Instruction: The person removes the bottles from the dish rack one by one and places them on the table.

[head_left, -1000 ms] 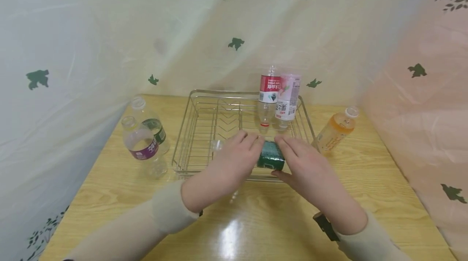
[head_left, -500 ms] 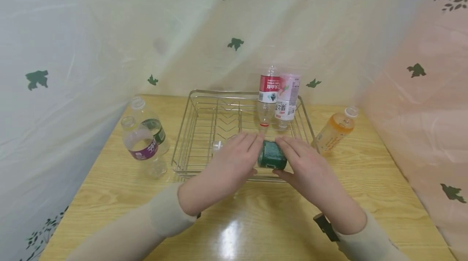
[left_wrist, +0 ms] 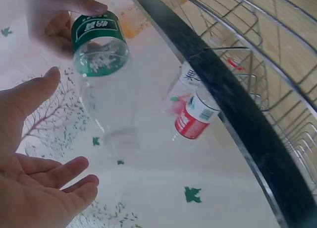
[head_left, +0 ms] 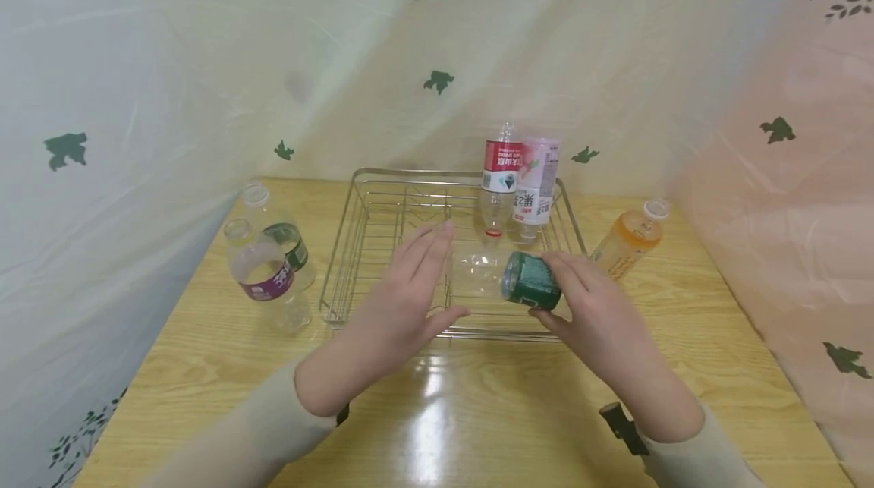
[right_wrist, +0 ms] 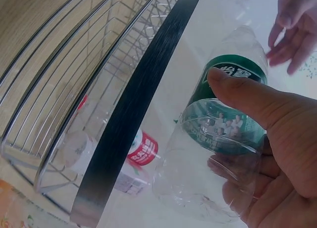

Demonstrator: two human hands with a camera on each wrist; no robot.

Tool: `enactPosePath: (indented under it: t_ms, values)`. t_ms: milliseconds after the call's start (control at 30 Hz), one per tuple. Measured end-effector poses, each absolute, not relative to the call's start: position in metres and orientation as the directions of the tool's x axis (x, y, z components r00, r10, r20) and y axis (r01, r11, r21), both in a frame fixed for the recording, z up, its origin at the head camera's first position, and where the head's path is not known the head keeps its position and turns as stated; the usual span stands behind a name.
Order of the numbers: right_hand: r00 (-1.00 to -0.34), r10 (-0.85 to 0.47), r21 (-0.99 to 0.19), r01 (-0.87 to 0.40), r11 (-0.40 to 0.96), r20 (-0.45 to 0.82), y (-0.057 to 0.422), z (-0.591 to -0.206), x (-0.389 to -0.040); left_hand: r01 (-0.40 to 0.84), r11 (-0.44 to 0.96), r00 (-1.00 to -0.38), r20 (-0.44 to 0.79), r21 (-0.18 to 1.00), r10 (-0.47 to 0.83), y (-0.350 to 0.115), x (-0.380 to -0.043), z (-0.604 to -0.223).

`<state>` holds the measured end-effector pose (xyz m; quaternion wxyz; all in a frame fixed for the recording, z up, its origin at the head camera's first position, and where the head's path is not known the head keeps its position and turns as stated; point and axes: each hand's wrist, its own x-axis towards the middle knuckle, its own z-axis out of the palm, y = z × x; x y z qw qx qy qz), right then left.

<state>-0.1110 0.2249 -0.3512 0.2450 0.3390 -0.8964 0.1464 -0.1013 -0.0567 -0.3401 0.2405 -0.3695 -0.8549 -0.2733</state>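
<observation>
Right hand (head_left: 601,313) grips bottle (head_left: 517,280); purple label (head_left: 268,283) head-view only.

The green-labelled bottle (right_wrist: 213,124) reads “怡寶”. The pink-labelled bottle (head_left: 536,183) says “果之茶”; the red-labelled bottle (head_left: 501,178) partly shows “山泉”.

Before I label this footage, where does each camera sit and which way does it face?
Head: on the head, facing forward, down at the wire rack; left hand, right hand, sleeves show.
Left wrist: on that wrist, facing the green-labelled bottle; both hands show.
Right wrist: on that wrist, facing the same held bottle; both hands show.
Both wrist views share the red-labelled bottle.
</observation>
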Motion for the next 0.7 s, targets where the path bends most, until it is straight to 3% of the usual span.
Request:
enactPosePath:
  t_ms: [400,700]
  values:
    - [-0.673,-0.483,-0.112,-0.639,0.761,0.560,0.239,-0.352,-0.109,0.660,0.647,-0.721,0.565,0.381,0.402,-0.086,-0.099,-0.348]
    - [-0.693,-0.438,-0.158,-0.617,0.771,0.573,0.250,-0.357,-0.109,0.477,0.710,-0.867,0.410,0.517,0.284,-0.103,-0.096,-0.357]
